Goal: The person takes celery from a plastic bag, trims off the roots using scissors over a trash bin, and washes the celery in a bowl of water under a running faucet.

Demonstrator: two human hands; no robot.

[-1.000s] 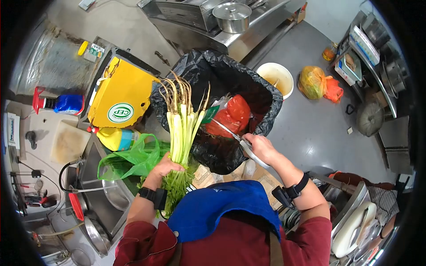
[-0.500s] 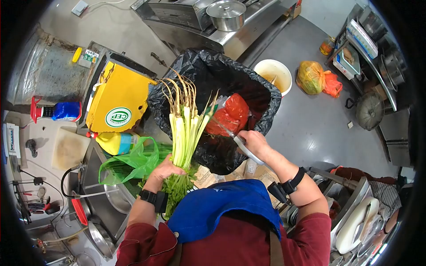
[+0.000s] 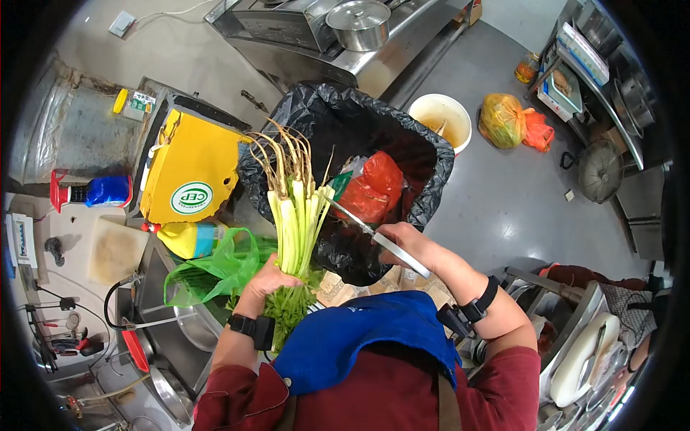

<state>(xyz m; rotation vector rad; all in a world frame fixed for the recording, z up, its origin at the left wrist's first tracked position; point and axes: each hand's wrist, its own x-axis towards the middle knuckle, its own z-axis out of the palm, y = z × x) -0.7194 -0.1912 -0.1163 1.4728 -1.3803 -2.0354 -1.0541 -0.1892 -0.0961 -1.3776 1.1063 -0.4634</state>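
Observation:
My left hand (image 3: pixel 272 276) is wrapped round a bunch of celery (image 3: pixel 293 223), its stringy roots pointing up over the left rim of a bin lined with a black bag (image 3: pixel 424 118). Green leaves hang below that hand. My right hand (image 3: pixel 408 243) grips scissors (image 3: pixel 402 255) with a white handle, and the blades point up and left to the celery stalks. Whether the blades touch a stalk I cannot tell. Inside the bin lies a red plastic bag (image 3: pixel 379 185).
Left of the bin are a yellow box (image 3: pixel 190 161), a yellow bottle (image 3: pixel 183 239) and a green plastic bag (image 3: pixel 233 266). A white bucket (image 3: pixel 463 122) and tied bags (image 3: pixel 502 121) are on the floor at the right. A lidded pot (image 3: pixel 359 29) stands above.
The scissors in my right hand have moved left and slightly down, closer to the celery. One side root or stalk at the bunch's right looks shifted. The view has moved slightly.

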